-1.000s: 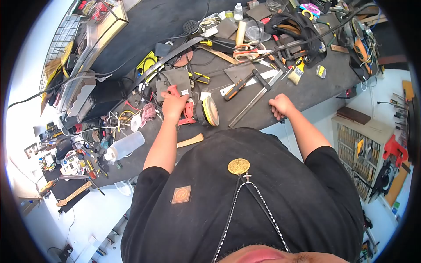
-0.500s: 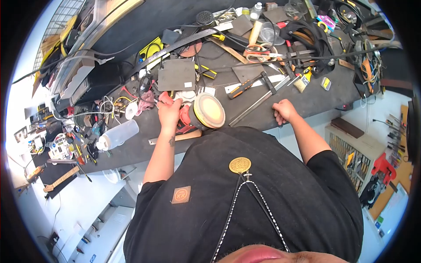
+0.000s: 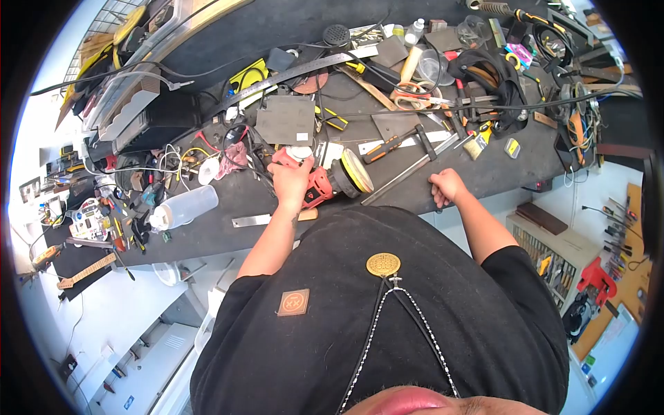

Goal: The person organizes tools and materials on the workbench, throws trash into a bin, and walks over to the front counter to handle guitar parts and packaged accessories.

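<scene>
My left hand (image 3: 290, 181) is wrapped round the handle of a red power sander (image 3: 319, 188), whose round yellow-edged pad (image 3: 356, 171) faces right, near my apron. My right hand (image 3: 447, 187) is closed at the bench's front edge, fingers curled; whatever it may hold is hidden. A long metal bar clamp (image 3: 404, 173) lies between the two hands. Behind the sander sits a dark square plate (image 3: 285, 120). A wooden-handled blade (image 3: 252, 220) lies under my left forearm.
The dark bench (image 3: 242, 242) carries a plastic bottle (image 3: 185, 207) at left, a brush (image 3: 477, 144) at right, and scissors (image 3: 415, 95) behind. A black cable (image 3: 484, 107) crosses the view. A drawer cabinet (image 3: 553, 259) stands lower right.
The sander has turned in my left hand, its pad swinging up towards me and then back to face right. My right hand stays closed near the bench edge. The view has shifted slightly.
</scene>
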A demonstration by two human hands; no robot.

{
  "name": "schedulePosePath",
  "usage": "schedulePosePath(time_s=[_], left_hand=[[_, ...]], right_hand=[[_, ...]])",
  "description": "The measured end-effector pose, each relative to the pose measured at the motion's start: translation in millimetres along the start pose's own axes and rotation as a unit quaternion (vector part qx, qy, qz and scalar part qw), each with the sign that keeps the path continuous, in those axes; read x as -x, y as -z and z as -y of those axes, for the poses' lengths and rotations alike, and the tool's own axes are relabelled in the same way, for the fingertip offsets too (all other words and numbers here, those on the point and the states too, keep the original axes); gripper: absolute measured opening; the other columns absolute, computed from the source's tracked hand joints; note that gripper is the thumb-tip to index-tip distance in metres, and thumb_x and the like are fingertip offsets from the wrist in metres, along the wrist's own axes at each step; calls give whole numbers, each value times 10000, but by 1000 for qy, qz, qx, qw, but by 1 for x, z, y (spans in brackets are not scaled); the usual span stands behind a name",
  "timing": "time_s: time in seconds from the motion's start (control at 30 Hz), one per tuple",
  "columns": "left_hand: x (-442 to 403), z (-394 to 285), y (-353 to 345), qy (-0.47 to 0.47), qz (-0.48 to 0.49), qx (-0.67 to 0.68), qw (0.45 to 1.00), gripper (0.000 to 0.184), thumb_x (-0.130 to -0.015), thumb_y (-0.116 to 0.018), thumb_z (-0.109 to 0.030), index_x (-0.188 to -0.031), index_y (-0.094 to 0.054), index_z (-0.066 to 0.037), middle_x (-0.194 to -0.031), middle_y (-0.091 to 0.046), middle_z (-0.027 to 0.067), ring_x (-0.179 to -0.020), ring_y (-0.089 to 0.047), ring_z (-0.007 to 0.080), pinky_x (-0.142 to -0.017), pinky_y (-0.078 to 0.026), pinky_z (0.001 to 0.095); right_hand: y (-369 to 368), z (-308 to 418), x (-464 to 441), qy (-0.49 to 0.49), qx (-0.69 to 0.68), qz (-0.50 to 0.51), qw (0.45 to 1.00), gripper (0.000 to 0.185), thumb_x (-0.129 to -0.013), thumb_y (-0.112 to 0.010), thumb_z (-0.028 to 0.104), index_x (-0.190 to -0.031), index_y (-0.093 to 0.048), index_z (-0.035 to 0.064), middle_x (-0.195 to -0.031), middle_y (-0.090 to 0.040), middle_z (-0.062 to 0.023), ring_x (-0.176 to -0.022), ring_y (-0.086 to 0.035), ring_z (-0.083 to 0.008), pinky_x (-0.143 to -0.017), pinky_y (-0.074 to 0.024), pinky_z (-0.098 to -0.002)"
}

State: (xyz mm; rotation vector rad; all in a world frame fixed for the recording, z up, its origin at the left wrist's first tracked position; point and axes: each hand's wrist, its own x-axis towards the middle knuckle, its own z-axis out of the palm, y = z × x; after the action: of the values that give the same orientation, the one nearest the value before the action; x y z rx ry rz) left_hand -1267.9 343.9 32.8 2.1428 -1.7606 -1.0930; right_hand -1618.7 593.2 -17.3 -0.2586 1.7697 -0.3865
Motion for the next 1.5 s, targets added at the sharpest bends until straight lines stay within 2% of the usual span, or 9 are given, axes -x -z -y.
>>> schedulePosePath(time_s=[0.2,0.33,0.47,0.6,0.97,1.1,1.3,1.4,1.5], left_hand=[[-18,32,11,-172,45,-133,975,708,-851,-753,-519,-1238,-680,69,-1219,-692,287,-1069,-699,447,-973,-545,454],[-22,-71,81,-126,130,-372,910,529,-847,-730,-467,-1052,-761,19,-1061,-732,285,-1045,-713,411,-914,-569,487],[-87,-97,64,-248,-25,-241,938,459,-895,-676,-339,-1153,-666,41,-1032,-723,306,-1029,-707,441,-887,-572,518],[-156,-52,26,-130,-56,-267,953,283,-903,-599,-184,-1095,-647,19,-1001,-725,305,-1036,-704,456,-920,-552,540],[-112,-98,78,-296,-168,6,940,334,-994,-617,-195,-1199,-638,68,-1117,-707,309,-980,-708,453,-898,-524,485],[-219,-77,79,12,78,329,941,232,-991,-634,-159,-1162,-638,-3,-870,-630,101,-683,-557,187,-452,-367,367],[-196,-132,88,-18,225,533,816,324,-1004,-620,-67,-1307,-560,29,-1122,-669,144,-860,-667,215,-695,-565,338],[-213,-114,81,-36,373,443,814,495,-1003,-636,-87,-1451,-474,46,-1253,-650,166,-1001,-684,251,-910,-577,388],[-235,-91,66,-109,154,248,950,484,-1010,-628,-100,-1448,-492,53,-1253,-654,150,-1032,-683,262,-936,-563,397]], right_hand=[[0,7,6,-1,3,-5,1000,395,-914,-597,288,-689,-644,-33,-587,-670,-186,-456,-672,-280,-387,-467,-352],[-2,5,5,0,1,-4,1000,401,-921,-601,291,-671,-636,-20,-576,-663,-186,-436,-663,-279,-368,-459,-351],[-1,6,4,0,4,-2,1000,403,-924,-605,293,-664,-632,-15,-575,-663,-190,-428,-659,-285,-358,-458,-351],[-1,5,3,-3,5,-1,1000,406,-927,-604,293,-672,-633,-22,-573,-659,-188,-429,-659,-294,-357,-465,-356],[2,1,-4,-18,8,12,1000,399,-928,-599,297,-689,-639,-21,-580,-664,-185,-438,-665,-294,-365,-466,-356],[2,2,-5,-20,22,17,999,408,-921,-588,306,-717,-651,-41,-604,-680,-195,-456,-675,-286,-384,-477,-350],[2,2,-3,-17,20,14,1000,404,-920,-587,303,-717,-655,-40,-602,-681,-195,-455,-673,-283,-386,-476,-347],[3,2,-4,-17,13,16,1000,400,-920,-605,304,-693,-643,-23,-584,-669,-190,-441,-668,-291,-365,-468,-356],[4,1,-6,-20,14,20,999,404,-917,-601,306,-697,-650,-29,-590,-674,-189,-445,-669,-289,-375,-470,-355]])
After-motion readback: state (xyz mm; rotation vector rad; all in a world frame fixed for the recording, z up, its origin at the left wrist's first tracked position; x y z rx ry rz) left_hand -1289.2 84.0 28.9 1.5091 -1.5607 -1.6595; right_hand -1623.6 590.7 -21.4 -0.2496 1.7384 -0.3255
